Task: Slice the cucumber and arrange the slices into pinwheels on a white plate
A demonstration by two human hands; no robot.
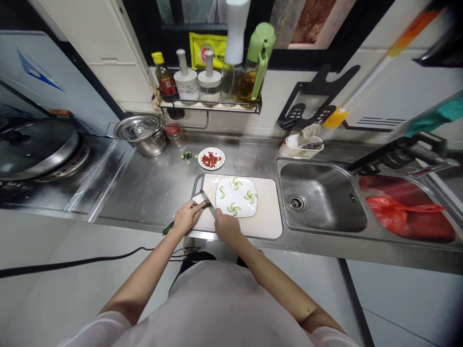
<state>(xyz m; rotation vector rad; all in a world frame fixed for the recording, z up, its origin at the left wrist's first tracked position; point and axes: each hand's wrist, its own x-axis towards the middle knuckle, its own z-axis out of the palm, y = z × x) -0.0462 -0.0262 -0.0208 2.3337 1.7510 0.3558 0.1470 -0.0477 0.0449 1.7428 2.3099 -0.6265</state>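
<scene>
Cucumber point(168, 228): likely light and crisp, firm under the skin but slick on any wet cut face. Best pinned from above, fingertips tucked well back from the edge.
Knife point(209, 202): looks slim and stiff, probably light too. Handle only, obviously.
White plate point(240, 212): hard, likely ceramic, so chippable. Rim's the place to grab it, since the cucumber slices point(250, 196) fanned on it are thin, look loose and would probably slide if tipped.
Cutting board point(268, 225): the landmark here, flat on the steel table point(144, 193).
Where the cucumber is: at the board's left side, running under the left hand point(188, 215), with a dark green end poking out past the board's near-left corner. More green shows by the fingertips; can't tell if that's the same piece.
Left hand: fingers bunched together, pressed down on the cucumber.
Right hand point(227, 226): wrapped round the knife handle over the board's near half, just beside the left, blade angled up-left by those fingertips.
Around the board: plate on its middle, small dish point(222, 164) of chopped red bits point(210, 159) beyond its far edge.
</scene>
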